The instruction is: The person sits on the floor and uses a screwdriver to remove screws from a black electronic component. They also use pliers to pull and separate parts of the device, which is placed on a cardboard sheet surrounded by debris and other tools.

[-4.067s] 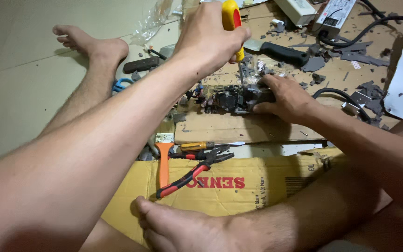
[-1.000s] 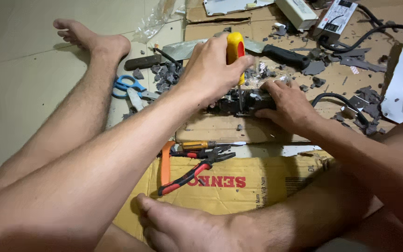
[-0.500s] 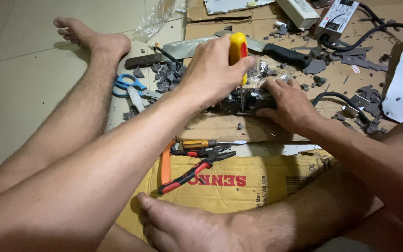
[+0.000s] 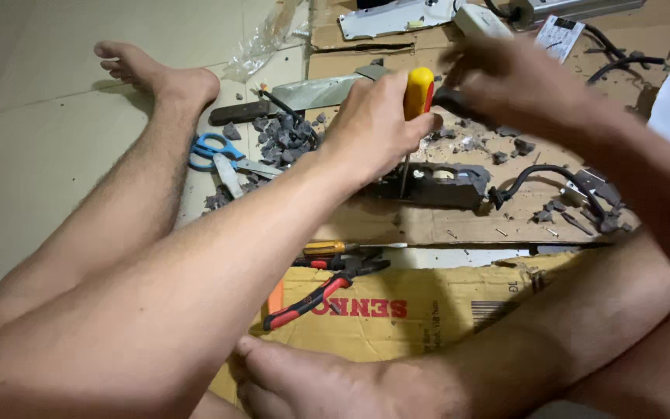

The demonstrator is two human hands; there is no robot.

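My left hand (image 4: 378, 124) grips a screwdriver with a yellow and red handle (image 4: 419, 89), held upright with its shaft planted in a dark grey device (image 4: 436, 185) lying on cardboard. My right hand (image 4: 517, 81) is lifted off the device and blurred in motion above and behind it, near a black-handled tool (image 4: 451, 101); whether it holds that handle is unclear. A black cable (image 4: 548, 174) trails from the device's right end.
Red-handled pliers (image 4: 316, 299), a small yellow screwdriver (image 4: 327, 248) and an orange tool lie on the cardboard box (image 4: 428, 310) near my feet. Blue scissors (image 4: 219, 155), grey rubble (image 4: 281, 140), a large blade (image 4: 312, 93) and scattered parts lie behind.
My right hand has left the device and swung up and back. The left hand has kept the screwdriver upright in the device; the view shifted slightly.
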